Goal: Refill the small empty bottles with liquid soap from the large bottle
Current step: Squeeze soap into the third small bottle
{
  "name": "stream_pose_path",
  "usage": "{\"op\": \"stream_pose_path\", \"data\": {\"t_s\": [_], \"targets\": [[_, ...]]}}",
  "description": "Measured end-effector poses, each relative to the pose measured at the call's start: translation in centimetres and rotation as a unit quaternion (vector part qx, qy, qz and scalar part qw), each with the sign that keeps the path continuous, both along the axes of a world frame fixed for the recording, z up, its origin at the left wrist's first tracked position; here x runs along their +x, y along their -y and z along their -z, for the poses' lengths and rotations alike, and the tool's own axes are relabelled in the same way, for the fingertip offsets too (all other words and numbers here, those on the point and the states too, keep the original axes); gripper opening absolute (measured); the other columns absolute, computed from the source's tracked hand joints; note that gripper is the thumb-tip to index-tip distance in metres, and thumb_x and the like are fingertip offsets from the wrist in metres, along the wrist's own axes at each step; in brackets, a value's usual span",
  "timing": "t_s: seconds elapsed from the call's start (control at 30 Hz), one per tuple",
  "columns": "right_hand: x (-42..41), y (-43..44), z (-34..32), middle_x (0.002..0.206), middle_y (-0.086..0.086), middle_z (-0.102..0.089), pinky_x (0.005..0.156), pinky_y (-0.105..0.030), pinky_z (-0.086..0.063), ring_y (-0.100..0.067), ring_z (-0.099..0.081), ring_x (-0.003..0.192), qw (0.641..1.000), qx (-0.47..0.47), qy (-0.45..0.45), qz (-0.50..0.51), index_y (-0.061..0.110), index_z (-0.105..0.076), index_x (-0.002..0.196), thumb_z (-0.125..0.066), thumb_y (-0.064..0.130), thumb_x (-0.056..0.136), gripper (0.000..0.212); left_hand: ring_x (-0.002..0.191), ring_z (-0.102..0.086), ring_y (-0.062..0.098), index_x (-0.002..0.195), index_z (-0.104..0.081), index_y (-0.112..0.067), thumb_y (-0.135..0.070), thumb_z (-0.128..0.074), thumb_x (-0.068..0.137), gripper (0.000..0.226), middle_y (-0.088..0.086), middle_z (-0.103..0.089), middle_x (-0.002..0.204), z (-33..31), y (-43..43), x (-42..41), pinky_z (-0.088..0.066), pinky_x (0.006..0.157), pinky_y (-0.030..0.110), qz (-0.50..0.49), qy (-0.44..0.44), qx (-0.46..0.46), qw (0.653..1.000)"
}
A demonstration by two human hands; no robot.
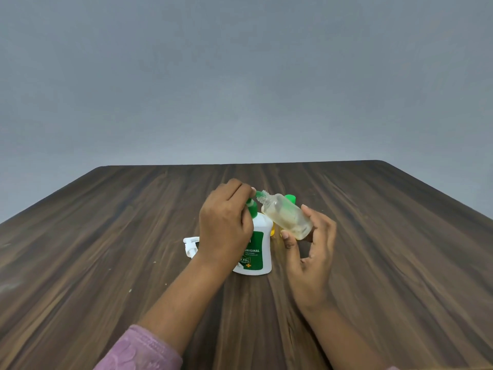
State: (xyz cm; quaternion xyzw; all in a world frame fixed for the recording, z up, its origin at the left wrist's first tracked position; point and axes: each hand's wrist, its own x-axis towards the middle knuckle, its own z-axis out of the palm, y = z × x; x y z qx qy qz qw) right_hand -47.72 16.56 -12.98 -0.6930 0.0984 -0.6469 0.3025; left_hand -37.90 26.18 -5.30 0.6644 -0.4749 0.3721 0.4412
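The large white soap bottle [260,249] with a green label stands upright mid-table. My left hand [226,222] rests on top of its green pump head [252,206], fingers closed over it. The pump's green spout [258,194] points at the open threaded neck of a small clear bottle [286,216]. My right hand [309,247] holds that small bottle tilted, neck toward the spout. A little pale liquid lies inside it. Behind it another small bottle with a green cap [290,198] and a yellowish body [272,231] is mostly hidden.
A white spray-pump cap [190,247] lies on the dark wooden table [106,236] just left of the large bottle. A grey wall rises beyond the table's far edge. A pink sleeve [138,351] covers my left forearm.
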Motion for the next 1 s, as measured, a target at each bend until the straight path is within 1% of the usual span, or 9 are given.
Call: {"op": "stream_pose_path", "data": {"t_s": [0.13,0.27,0.37,0.47,0.57,0.73,0.77,0.9,1.0], "targets": [[0.0,0.0,0.0,0.118,0.006,-0.041,0.083,-0.007,-0.041,-0.002,-0.049,0.107,1.000,0.016,-0.006,-0.008,0.016,-0.047,0.128,-0.062,0.011,0.088,0.043,0.065,-0.052,0.022,0.075,-0.063,-0.004,-0.002,-0.036,0.070,0.028,0.005,-0.060,0.073,0.4,0.4,-0.1,-0.044,0.055,0.039,-0.009,-0.004,-0.016,1.000],[-0.1,-0.2,-0.1,0.120,0.005,-0.042,0.083,-0.008,-0.042,-0.003,-0.050,0.109,1.000,0.009,-0.013,-0.019,0.013,-0.046,0.131,-0.057,0.024,0.090,0.043,0.073,-0.047,0.012,0.084,-0.068,-0.006,-0.002,-0.036,0.070,0.034,0.003,-0.066,0.082,0.2,-0.2,-0.3,-0.038,0.066,0.026,-0.028,0.015,-0.015,0.999],[-0.1,-0.3,-0.1,0.121,0.002,-0.043,0.082,-0.007,-0.043,-0.002,-0.050,0.110,0.999,0.009,-0.020,-0.023,0.008,-0.047,0.132,-0.061,0.021,0.091,0.045,0.077,-0.050,0.012,0.088,-0.069,-0.008,-0.003,-0.038,0.072,0.035,0.001,-0.068,0.087,-0.2,-0.7,-0.3,-0.039,0.073,0.027,-0.039,0.041,0.004,0.998],[-0.1,-0.4,-0.2,0.120,-0.002,-0.044,0.082,-0.006,-0.043,0.000,-0.050,0.109,0.999,0.011,-0.024,-0.022,0.006,-0.048,0.131,-0.063,0.015,0.088,0.046,0.076,-0.059,0.019,0.092,-0.069,-0.009,-0.003,-0.038,0.072,0.037,0.000,-0.069,0.091,-0.2,-0.8,-0.2,-0.040,0.078,0.029,-0.049,0.043,0.020,0.998],[-0.1,-0.4,-0.2,0.120,-0.002,-0.044,0.081,-0.007,-0.044,-0.001,-0.050,0.109,0.999,0.009,-0.024,-0.023,0.007,-0.048,0.131,-0.062,0.022,0.090,0.046,0.088,-0.057,0.015,0.097,-0.069,-0.008,-0.002,-0.039,0.071,0.040,0.002,-0.069,0.098,0.2,-0.5,-0.5,-0.040,0.081,0.029,-0.048,0.032,0.015,0.998],[-0.1,-0.4,-0.1,0.119,0.006,-0.043,0.072,-0.022,-0.055,-0.004,-0.053,0.107,0.999,0.016,-0.032,-0.028,0.013,-0.048,0.131,-0.057,0.032,0.090,0.046,0.095,-0.055,0.013,0.102,-0.068,-0.006,-0.004,-0.040,0.072,0.041,0.004,-0.068,0.106,0.4,-0.2,-0.7,-0.038,0.084,0.030,-0.039,0.028,0.023,0.999],[-0.1,-0.4,-0.1,0.118,0.006,-0.043,0.071,-0.022,-0.055,-0.003,-0.053,0.107,0.999,0.017,-0.033,-0.027,0.012,-0.048,0.131,-0.057,0.032,0.090,0.046,0.097,-0.055,0.013,0.105,-0.067,-0.005,-0.005,-0.039,0.073,0.042,0.006,-0.067,0.109,0.4,-0.2,-0.6,-0.038,0.085,0.030,-0.039,0.029,0.032,0.998],[0.0,-0.5,-0.3,0.118,0.003,-0.044,0.078,-0.009,-0.047,0.001,-0.051,0.107,0.999,0.002,-0.038,-0.021,0.010,-0.049,0.130,-0.055,0.031,0.091,0.045,0.103,-0.052,0.017,0.116,-0.064,0.001,-0.008,-0.037,0.074,0.051,0.012,-0.066,0.118,0.5,-0.1,-0.1,-0.037,0.090,0.030,-0.040,0.027,0.047,0.998],[-0.2,-0.7,-0.2,0.119,0.007,-0.042,0.074,-0.017,-0.052,0.000,-0.051,0.109,0.999,0.006,-0.040,-0.026,0.015,-0.048,0.129,-0.055,0.032,0.091,0.043,0.106,-0.055,0.018,0.118,-0.064,0.001,-0.008,-0.037,0.073,0.054,0.012,-0.066,0.119,0.6,-0.4,-0.3,-0.036,0.093,0.031,-0.043,0.034,0.053,0.997]]}}
